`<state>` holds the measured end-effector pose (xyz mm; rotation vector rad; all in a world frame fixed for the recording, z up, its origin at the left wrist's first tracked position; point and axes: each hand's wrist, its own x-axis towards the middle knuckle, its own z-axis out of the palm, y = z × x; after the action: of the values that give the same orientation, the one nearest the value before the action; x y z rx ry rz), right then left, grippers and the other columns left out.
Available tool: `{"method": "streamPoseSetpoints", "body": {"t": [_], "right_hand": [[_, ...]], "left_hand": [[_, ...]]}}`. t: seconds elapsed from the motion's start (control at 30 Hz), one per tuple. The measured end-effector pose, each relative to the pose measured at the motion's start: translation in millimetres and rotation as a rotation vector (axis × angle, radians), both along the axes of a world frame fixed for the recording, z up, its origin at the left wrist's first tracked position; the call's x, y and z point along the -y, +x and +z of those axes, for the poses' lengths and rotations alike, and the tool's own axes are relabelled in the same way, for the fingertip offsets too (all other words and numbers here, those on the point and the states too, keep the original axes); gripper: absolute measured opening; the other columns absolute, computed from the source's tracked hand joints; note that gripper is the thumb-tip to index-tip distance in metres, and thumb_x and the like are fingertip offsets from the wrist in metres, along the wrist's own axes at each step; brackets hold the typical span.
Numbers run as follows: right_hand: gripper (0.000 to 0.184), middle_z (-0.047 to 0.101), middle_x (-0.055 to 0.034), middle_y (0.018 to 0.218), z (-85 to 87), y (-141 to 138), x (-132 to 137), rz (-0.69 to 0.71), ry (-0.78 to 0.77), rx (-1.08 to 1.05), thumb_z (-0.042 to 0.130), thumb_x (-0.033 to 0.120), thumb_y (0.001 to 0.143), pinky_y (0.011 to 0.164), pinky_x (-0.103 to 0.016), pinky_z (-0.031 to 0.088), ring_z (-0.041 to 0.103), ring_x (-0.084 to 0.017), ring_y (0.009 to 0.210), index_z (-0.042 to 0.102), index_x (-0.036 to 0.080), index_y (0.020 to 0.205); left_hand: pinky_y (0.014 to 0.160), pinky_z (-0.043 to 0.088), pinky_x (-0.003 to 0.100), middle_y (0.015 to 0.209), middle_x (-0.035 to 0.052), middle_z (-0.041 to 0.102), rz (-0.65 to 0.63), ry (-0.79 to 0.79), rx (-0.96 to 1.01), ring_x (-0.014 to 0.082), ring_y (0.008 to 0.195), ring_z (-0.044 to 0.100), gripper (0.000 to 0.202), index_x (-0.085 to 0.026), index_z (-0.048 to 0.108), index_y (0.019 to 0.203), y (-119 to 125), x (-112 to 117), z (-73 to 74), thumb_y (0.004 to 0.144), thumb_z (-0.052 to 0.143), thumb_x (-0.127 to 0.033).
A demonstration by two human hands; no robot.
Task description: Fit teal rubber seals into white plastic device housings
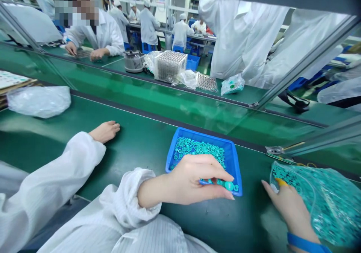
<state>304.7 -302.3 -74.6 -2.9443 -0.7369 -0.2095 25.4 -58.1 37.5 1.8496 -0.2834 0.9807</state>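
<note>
Gap of green conveyor belt [252,211] between blue tray [237,166] and bag of teal rings [318,204], metal strut [310,147] beyond.

Silver appliance [133,61] and clear studded tray [171,65] on the far bench [114,67]

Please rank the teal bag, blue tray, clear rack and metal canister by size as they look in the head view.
Largest to smallest: the bag, the tray, the rack, the canister. The bag and tray are nearer the camera, so this ranks only how they look.
</note>
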Motion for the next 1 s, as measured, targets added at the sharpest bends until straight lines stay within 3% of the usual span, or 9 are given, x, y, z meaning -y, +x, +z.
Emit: {"method": "streamPoseSetpoints", "body": {"t": [0.07, 0.13, 0.33, 0.57, 0.67, 0.73, 0.8, 0.9, 1.0], "right_hand": [[0.049, 0.064, -0.0198, 0.074, -16.4, 13.9, 10.6, -0.051, -0.096, -0.025, 0.045, 0.054, 0.078, 0.058, -0.043, 0.047, 0.063, -0.034, 0.065, 0.070, 0.011, 0.077], [0.046, 0.065, -0.0208, 0.077, -21.6, 15.3, 12.2, -0.088, -0.138, -0.050, 0.041, 0.048, 0.081, 0.057, -0.042, 0.047, 0.064, -0.033, 0.065, 0.069, 0.013, 0.072], [0.037, 0.066, -0.0189, 0.066, -11.5, 4.7, -7.6, -0.117, -0.183, -0.068, 0.045, 0.038, 0.080, 0.048, -0.037, 0.041, 0.063, -0.032, 0.056, 0.071, 0.012, 0.076], [0.041, 0.069, -0.0178, 0.076, -18.7, -23.5, -41.3, 0.064, -0.092, -0.103, 0.041, 0.037, 0.084, 0.060, -0.035, 0.044, 0.065, -0.029, 0.069, 0.071, 0.009, 0.089], [0.040, 0.071, -0.0120, 0.084, -22.3, -36.5, -56.8, 0.215, -0.001, -0.164, 0.039, 0.036, 0.087, 0.066, -0.031, 0.046, 0.066, -0.024, 0.075, 0.071, 0.014, 0.097], [0.042, 0.072, -0.0097, 0.087, -21.5, -40.1, -61.8, 0.284, 0.068, -0.185, 0.035, 0.037, 0.089, 0.068, -0.029, 0.047, 0.066, -0.022, 0.077, 0.070, 0.017, 0.100], [0.045, 0.071, -0.0118, 0.091, -19.4, -38.5, -61.9, 0.299, 0.129, -0.163, 0.033, 0.039, 0.090, 0.071, -0.030, 0.048, 0.065, -0.023, 0.080, 0.069, 0.014, 0.102], [0.048, 0.068, -0.0156, 0.094, -17.6, -29.3, -58.0, 0.271, 0.194, -0.096, 0.029, 0.036, 0.091, 0.075, -0.035, 0.048, 0.063, -0.025, 0.084, 0.066, 0.010, 0.107], [0.044, 0.066, -0.0150, 0.094, -20.1, -20.4, -57.0, 0.272, 0.220, -0.061, 0.029, 0.031, 0.090, 0.079, -0.038, 0.047, 0.062, -0.026, 0.088, 0.064, 0.011, 0.109]], "left_hand": [[0.062, 0.053, 0.020, 0.073, 0.0082, 0.069, -0.005, -0.011, 0.013, 0.0116, 0.066, 0.062, 0.019, -0.008, 0.069, 0.084, -1.4, -0.7, 2.1, 0.080, 0.066, -0.027], [0.061, 0.053, 0.020, 0.072, 0.0081, 0.068, -0.007, -0.021, 0.022, 0.0115, 0.065, 0.062, 0.019, -0.008, 0.068, 0.083, -2.4, -1.3, 2.8, 0.079, 0.067, -0.027], [0.060, 0.053, 0.018, 0.071, 0.0068, 0.068, -0.003, -0.003, 0.043, 0.0106, 0.064, 0.062, 0.018, -0.010, 0.066, 0.084, -4.9, -5.2, 3.5, 0.081, 0.066, -0.028], [0.056, 0.050, 0.019, 0.072, 0.0049, 0.068, 0.082, 0.038, -0.159, 0.0104, 0.063, 0.060, 0.011, -0.013, 0.064, 0.084, -0.7, -10.5, -4.0, 0.080, 0.054, -0.011], [0.065, 0.053, 0.022, 0.080, 0.0066, 0.071, 0.134, 0.157, -0.288, 0.0126, 0.071, 0.065, 0.018, -0.012, 0.066, 0.088, 10.9, -18.6, -17.2, 0.086, 0.049, -0.014], [0.075, 0.054, 0.028, 0.091, 0.0080, 0.072, 0.170, 0.314, -0.485, 0.0161, 0.083, 0.067, 0.025, -0.014, 0.067, 0.093, 19.7, -26.0, -28.2, 0.090, 0.042, -0.016], [0.083, 0.053, 0.035, 0.109, 0.0127, 0.068, 0.227, 0.447, -0.691, 0.0218, 0.095, 0.066, 0.030, -0.014, 0.066, 0.100, 26.4, -32.9, -39.2, 0.092, 0.038, -0.016], [0.088, 0.049, 0.045, 0.135, 0.0197, 0.051, 0.309, 0.584, -0.851, 0.0319, 0.114, 0.057, 0.033, -0.013, 0.059, 0.117, 29.4, -38.7, -51.4, 0.092, 0.040, -0.021], [0.090, 0.047, 0.046, 0.137, 0.0178, 0.050, 0.273, 0.683, -0.910, 0.0325, 0.119, 0.053, 0.042, -0.017, 0.047, 0.132, 26.7, -38.4, -55.6, 0.092, 0.042, -0.030]]}}
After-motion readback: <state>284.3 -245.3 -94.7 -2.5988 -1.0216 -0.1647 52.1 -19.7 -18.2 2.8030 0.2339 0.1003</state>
